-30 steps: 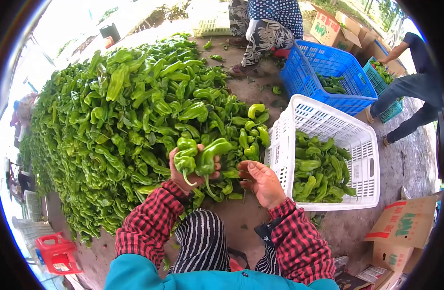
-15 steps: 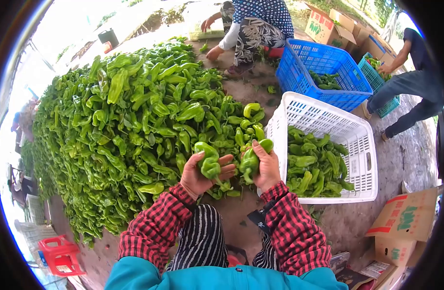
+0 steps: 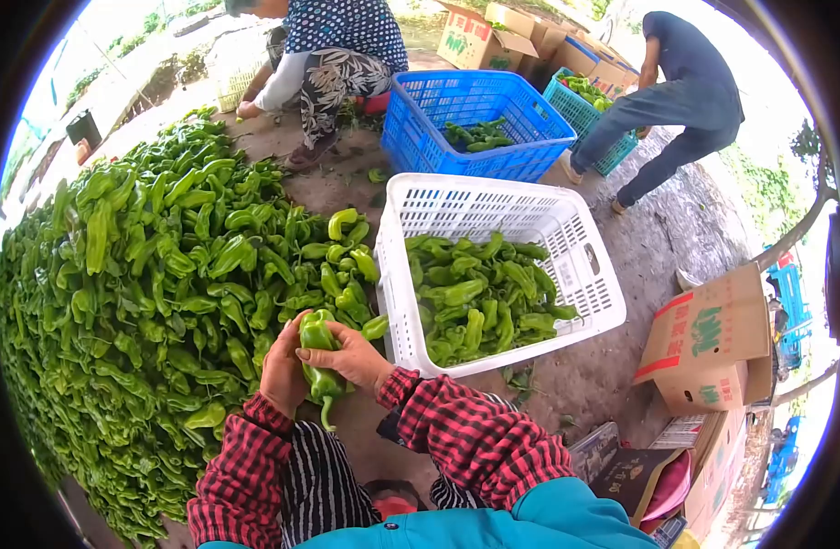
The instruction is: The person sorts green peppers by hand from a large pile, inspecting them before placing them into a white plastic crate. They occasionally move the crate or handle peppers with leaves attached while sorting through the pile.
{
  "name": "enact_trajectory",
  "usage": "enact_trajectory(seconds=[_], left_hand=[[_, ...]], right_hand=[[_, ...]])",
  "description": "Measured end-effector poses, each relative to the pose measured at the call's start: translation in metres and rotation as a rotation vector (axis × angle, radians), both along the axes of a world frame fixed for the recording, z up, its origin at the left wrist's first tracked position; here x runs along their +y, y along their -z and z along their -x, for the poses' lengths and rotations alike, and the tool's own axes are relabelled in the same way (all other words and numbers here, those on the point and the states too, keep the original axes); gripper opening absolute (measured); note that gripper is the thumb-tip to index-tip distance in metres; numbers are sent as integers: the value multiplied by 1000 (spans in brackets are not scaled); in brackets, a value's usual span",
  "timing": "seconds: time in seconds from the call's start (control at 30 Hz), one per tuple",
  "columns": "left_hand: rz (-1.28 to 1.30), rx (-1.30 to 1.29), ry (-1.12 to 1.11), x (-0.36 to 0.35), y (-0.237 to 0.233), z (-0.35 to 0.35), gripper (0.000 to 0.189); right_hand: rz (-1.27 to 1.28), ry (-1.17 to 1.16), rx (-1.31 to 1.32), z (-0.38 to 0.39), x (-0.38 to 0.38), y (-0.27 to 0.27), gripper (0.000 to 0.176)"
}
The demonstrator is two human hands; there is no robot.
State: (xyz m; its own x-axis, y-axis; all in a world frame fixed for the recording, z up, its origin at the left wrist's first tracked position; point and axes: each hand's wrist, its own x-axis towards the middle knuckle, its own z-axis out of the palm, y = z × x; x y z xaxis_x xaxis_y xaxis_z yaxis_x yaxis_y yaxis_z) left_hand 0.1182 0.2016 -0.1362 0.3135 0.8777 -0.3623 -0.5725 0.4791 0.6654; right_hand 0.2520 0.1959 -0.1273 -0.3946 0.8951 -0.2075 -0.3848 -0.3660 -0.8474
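Just left of centre, we clasp a long, glossy green pepper [image 3: 323,381] between our cupped left hand [image 3: 283,370] and our right hand [image 3: 358,359], thumb across it. Seemingly mid-handling, our next move calls for light, steady fingers.

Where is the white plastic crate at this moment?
In the head view, the white plastic crate stands right of the green pepper pile, nearer than the blue crate.
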Motion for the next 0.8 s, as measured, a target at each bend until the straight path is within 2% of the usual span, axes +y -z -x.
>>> enact_trajectory(seconds=[0.03, 0.07, 0.1, 0.17, 0.23, 0.3, 0.37, 0.43, 0.5, 0.53, 0.57, 0.63, 0.7, 0.77, 0.8], left_hand=[[-39, -69, -24, 1, -4, -2, 47], [19, -250, -38, 3, -6, -3, 46], [20, -251, -38, 4, -1, 2, 46], [-33, -299, 40, 7, 13, 19, 45], [13, -294, 31, 4, 21, 32, 38], [190, -255, -16, 2, 40, 51, 31], [253, -237, -73, -1, 48, 64, 25], [253, -154, -122, -7, 68, 84, 25], [267, -109, -128, -17, 85, 98, 21], [318, -31, -144, -24, 96, 106, 20], [369, 50, -157, -32, 108, 115, 19], [427, 117, -139, -50, 145, 139, 20], [483, 181, -126, -66, 166, 148, 21], [560, 397, -146, -85, 176, 156, 21], [404, 524, -61, -97, 203, 169, 18]], right_hand=[[75, 15, 14, -5, 1, -4, 25], [150, 30, 28, -9, 3, -8, 26], [150, 31, 27, -15, 6, -11, 26], [218, 171, 291, -32, 12, -19, 32], [154, 276, 382, -57, 18, -28, 34], [186, 458, 468, -88, 25, -20, 39], [293, 773, 573, -121, 34, 4, 46], [176, 906, 654, -153, 35, 20, 56], [459, 1251, 708, -170, 35, 12, 65], [383, 1244, 703, -180, 34, 27, 77], [381, 1250, 705, -185, 37, 46, 77], [417, 912, 233, -191, 41, 77, 81], [235, 544, -564, -140, 33, 39, 77], [-326, 258, -1076, -118, 31, 105, 67], [-322, 247, -1073, -114, 28, 102, 67]])
